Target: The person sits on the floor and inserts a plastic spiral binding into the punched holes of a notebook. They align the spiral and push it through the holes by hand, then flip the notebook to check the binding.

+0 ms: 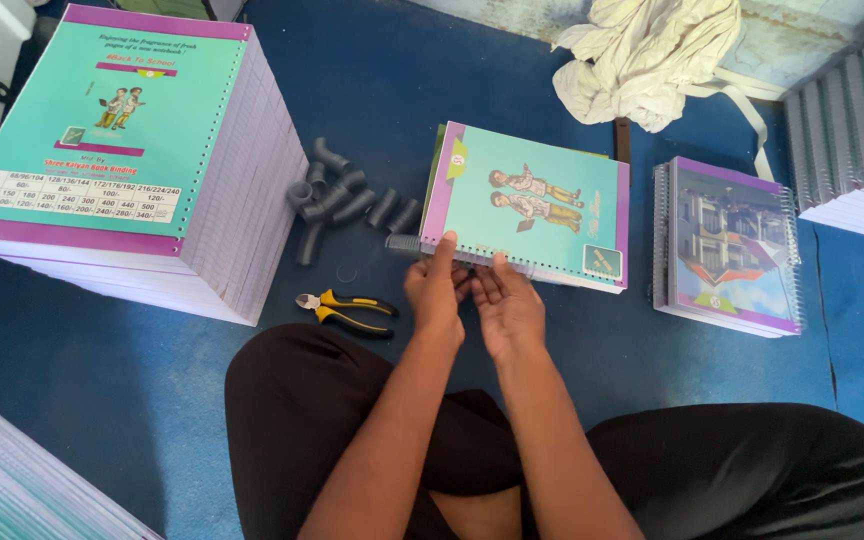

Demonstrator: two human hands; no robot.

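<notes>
A teal and purple notebook (537,205) lies on the blue floor in front of me, its punched edge toward my hands. A grey spiral coil (407,243) runs along that near edge and sticks out at the left. My left hand (435,290) pinches the coil and the notebook's edge, thumb on top. My right hand (507,305) touches the same edge just to the right, fingers bent around the coil. Whether the coil sits in the holes is too small to tell.
A tall stack of unbound teal notebooks (142,150) stands at the left. Several grey coil pieces (347,200) and yellow-handled cutting pliers (347,310) lie between. Spiral-bound notebooks (732,245) sit at the right, more stacks (852,130) beyond, a crumpled cloth (652,55) at the back.
</notes>
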